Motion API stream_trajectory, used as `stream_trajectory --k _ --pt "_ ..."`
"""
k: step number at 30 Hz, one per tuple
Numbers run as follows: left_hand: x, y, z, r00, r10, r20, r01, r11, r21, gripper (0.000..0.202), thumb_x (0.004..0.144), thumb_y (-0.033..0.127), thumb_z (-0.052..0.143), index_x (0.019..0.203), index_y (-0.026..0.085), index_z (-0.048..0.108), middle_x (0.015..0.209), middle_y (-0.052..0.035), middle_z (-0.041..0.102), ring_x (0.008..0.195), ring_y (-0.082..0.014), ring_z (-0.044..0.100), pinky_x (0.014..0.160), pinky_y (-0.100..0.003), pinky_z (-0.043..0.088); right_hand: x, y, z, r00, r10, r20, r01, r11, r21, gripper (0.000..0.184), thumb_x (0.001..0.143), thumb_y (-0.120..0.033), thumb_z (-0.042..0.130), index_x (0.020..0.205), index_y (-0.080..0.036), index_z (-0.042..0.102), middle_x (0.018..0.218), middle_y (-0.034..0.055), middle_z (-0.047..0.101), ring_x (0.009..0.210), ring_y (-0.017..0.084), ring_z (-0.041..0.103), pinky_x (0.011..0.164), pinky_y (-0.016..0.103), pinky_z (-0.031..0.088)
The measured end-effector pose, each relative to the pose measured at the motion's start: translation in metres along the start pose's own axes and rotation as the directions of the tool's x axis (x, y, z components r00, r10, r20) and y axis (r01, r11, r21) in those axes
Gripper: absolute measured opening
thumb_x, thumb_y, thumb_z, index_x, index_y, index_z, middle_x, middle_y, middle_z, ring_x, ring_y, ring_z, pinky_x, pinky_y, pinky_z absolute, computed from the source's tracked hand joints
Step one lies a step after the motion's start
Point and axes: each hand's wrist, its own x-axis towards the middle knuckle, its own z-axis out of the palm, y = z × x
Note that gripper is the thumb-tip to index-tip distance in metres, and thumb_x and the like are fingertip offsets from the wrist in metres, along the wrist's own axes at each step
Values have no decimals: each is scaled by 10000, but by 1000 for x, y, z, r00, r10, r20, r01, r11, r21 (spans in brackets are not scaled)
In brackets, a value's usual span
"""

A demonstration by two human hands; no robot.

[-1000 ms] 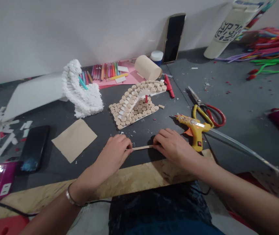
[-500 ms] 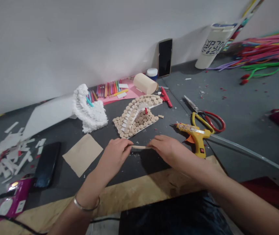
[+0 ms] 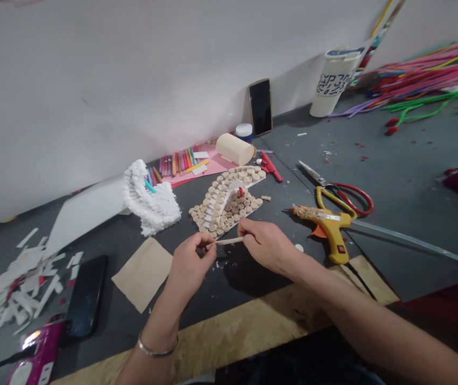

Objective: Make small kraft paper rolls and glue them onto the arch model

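Observation:
A thin tan paper strip (image 3: 229, 241) stretches between my two hands, just above the dark table. My left hand (image 3: 192, 262) pinches its left end between thumb and fingertips. My right hand (image 3: 267, 243) has its fingers curled closed round the other end. Just beyond the hands lies a model covered in small rolled paper coils (image 3: 229, 200), with a curved raised part and a small red piece on it. A square of brown paper (image 3: 144, 274) lies flat beside my left hand. To the right of my right hand rests a yellow glue gun (image 3: 327, 227) with a long clear glue stick.
Scissors (image 3: 333, 190) with red and yellow handles lie beyond the glue gun. A white textured model (image 3: 152, 206), markers (image 3: 181, 160), a cardboard roll (image 3: 235, 148) and a propped phone (image 3: 261, 107) stand along the back. White scraps (image 3: 24, 294) and a black phone (image 3: 87, 297) lie left.
The view has shifted slightly. The strip remains between my hands; its left end has dipped a little, and my right fingers have curled in more tightly.

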Motion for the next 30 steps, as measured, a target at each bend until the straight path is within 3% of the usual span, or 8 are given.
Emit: stream_trajectory --k 4,6,10,17,25,28,30 --pt "-4 1 4 999 24 42 -23 1000 -15 92 824 230 570 810 198 655 738 7 666 678 -150 593 641 -254 457 -3 -1 0 994 89 61 -89 996 -2 229 859 -453 599 870 -271 738 628 -31 668 562 138 564 544 246 311" --pt "-5 1 6 998 31 49 -31 999 -13 93 827 228 570 810 199 657 741 8 663 684 -149 593 648 -254 457 -5 0 0 988 78 135 -81 997 17 270 841 -527 629 980 -340 765 722 -37 738 643 153 639 570 243 348" --pt "-7 2 7 999 12 36 -12 1000 -16 110 827 273 603 768 196 656 693 13 644 653 -146 584 635 -255 455 -8 4 1 985 24 172 -33 998 50 209 890 -441 609 986 -363 778 892 -42 786 808 172 707 643 239 417" --pt "-5 0 6 1000 13 16 -12 999 -41 115 836 287 613 797 201 678 740 4 688 680 -151 601 665 -265 471 -9 7 1 997 12 72 -20 993 115 194 888 -395 614 921 -310 786 827 -36 785 727 156 706 608 232 446" --pt "-5 -6 5 995 88 -46 -88 996 7 122 864 262 569 856 209 679 876 -24 720 835 -186 650 759 -301 493 -9 15 6 994 22 105 -40 983 176 319 853 -225 574 1100 -317 752 1010 -19 777 897 206 727 728 291 537" --pt "-5 -4 7 983 153 -102 -148 987 58 119 880 244 541 867 200 651 872 -29 692 845 -183 636 786 -309 485 -9 15 4 994 38 105 -65 963 262 310 855 -243 568 1093 -305 758 1020 -16 775 880 198 718 730 286 531" --pt "-5 -3 8 972 183 -150 -176 983 60 132 894 255 529 936 191 637 915 -45 678 877 -187 626 808 -318 482 -10 14 1 988 60 143 -109 923 368 294 857 -261 575 1079 -289 765 939 -10 784 760 171 698 645 264 506"
